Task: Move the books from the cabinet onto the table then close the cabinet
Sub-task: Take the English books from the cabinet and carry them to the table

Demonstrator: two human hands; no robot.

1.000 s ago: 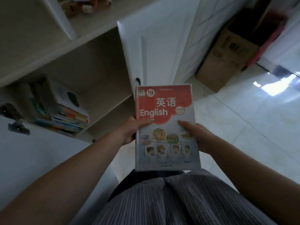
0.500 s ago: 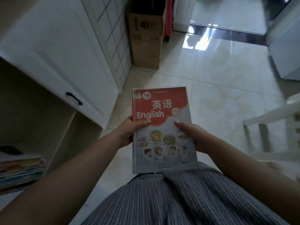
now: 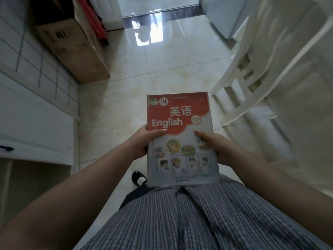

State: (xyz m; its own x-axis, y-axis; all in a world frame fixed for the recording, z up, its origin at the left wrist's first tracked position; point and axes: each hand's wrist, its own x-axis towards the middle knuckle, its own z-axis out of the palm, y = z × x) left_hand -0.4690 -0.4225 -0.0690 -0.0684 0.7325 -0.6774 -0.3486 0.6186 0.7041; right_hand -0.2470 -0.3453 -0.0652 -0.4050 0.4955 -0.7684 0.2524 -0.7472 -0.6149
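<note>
An English textbook (image 3: 182,141) with a red top and cartoon children on its pale cover is held flat in front of my waist. My left hand (image 3: 142,141) grips its left edge, thumb on the cover. My right hand (image 3: 216,148) grips the right edge, thumb on the cover too. The white cabinet door (image 3: 36,138) with a dark handle stands open at the left edge; the shelf with the other books is out of view. A white table (image 3: 297,78) fills the right side, just beyond the book.
A brown cardboard box (image 3: 72,46) stands against the tiled wall at upper left, with something red behind it. White chair slats (image 3: 239,78) stand at the table's edge. Glossy tiled floor runs ahead to a doorway. My black shoe (image 3: 137,178) shows below the book.
The view has swung right, away from the cabinet: the shelf with stacked books left the frame, and the white table and chair came in at right. The book stays held in both hands.
</note>
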